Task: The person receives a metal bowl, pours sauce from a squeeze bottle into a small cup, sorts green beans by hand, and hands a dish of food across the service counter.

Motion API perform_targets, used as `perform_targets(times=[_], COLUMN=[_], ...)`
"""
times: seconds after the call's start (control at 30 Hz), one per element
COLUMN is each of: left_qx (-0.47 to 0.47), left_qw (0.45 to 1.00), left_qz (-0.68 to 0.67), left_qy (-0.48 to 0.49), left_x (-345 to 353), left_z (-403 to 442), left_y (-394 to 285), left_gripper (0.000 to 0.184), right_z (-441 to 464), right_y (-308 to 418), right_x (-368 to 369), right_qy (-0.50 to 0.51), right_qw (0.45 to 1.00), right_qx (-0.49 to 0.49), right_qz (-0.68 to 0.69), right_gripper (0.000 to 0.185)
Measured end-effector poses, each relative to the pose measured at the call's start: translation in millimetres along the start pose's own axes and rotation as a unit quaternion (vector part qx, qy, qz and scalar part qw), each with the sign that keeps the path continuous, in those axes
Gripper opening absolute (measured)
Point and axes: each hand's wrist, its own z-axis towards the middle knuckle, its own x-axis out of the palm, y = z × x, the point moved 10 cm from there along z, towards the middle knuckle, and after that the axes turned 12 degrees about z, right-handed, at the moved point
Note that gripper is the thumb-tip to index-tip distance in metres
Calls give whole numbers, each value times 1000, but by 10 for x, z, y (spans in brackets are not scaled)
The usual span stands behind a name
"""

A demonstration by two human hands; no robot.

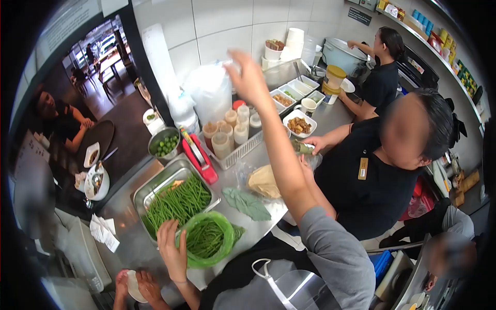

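Observation:
My left hand [173,249] is beside a green plastic bag [232,231] lining a round container, its fingers stretched out and slightly apart near the rim. Cut green beans [205,237] lie inside the bag. Just behind it, a steel tray [138,198] holds long green beans [181,201]. My right hand [247,75] is raised high over the counter with nothing visible in it, fingers apart and a little blurred. Closest to it is a white translucent plastic bag [207,90] against the tiled wall. A green leaf [246,203] lies on the counter below my right arm.
A red tape dispenser [202,160], sauce bottles [222,144] in a white basket and a pot of limes [165,144] line the counter's back. A co-worker [361,170] stands close on the right. Another person's hands [149,287] hold something flat and white at lower left.

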Motion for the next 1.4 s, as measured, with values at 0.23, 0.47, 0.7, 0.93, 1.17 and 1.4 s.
perform_targets(times=[0.23,0.47,0.7,0.93,1.17,1.4], left_qx=[-149,-227,-242,-256,-230,-180], left_qw=[989,970,962,946,945,954], left_qz=[14,91,120,186,216,238], left_qy=[-2,-4,44,75,87,37], left_x=[39,408,546,722,717,444], left_z=[-232,-286,-339,-240,-127,-20], left_y=[93,-160,-396,-398,-445,-603], left_gripper=[23,21,24,24,24,23], right_z=[1197,540,-39,-209,-5,488], right_y=[-2272,-4218,-5064,-5463,-5542,-5237], right_x=[302,621,781,865,853,576], right_qy=[-9,204,253,291,293,109], right_qw=[985,894,848,819,826,926], right_qx=[169,321,399,427,434,340], right_qz=[-16,-237,-241,-251,-208,-121], right_gripper=[37,38,49,56,64,70])
